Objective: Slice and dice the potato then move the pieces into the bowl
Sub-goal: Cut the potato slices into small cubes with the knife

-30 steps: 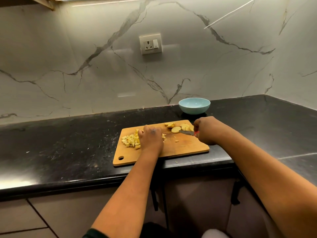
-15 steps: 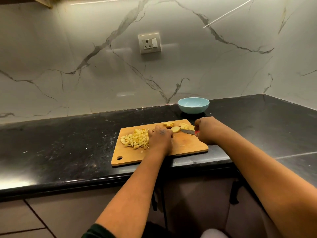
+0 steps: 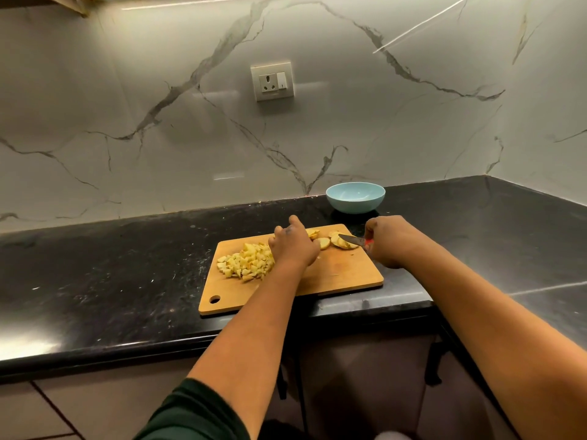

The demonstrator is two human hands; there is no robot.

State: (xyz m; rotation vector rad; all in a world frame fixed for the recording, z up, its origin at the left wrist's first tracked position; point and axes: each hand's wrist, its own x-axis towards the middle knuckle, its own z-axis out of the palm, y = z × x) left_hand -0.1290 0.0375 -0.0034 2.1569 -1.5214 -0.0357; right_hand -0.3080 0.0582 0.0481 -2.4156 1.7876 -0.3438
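A wooden cutting board (image 3: 343, 274) lies on the black counter. A heap of diced potato (image 3: 246, 261) sits on its left half. Several round potato slices (image 3: 340, 241) lie at its far right corner. My left hand (image 3: 293, 246) is between the heap and the slices, fingers reaching toward a slice at the far edge; what the fingertips touch is hidden. My right hand (image 3: 389, 241) grips a red-handled knife (image 3: 354, 239), whose blade points left over the slices. A light blue bowl (image 3: 355, 197) stands empty behind the board.
The black counter (image 3: 111, 274) runs left and turns along the right wall. Marble-pattern backsplash with a wall socket (image 3: 272, 81) rises behind. Cabinet fronts sit below the counter edge.
My left hand has moved right and away from the diced heap toward the slices at the board's far edge. The right hand with the knife has stayed about where it was.
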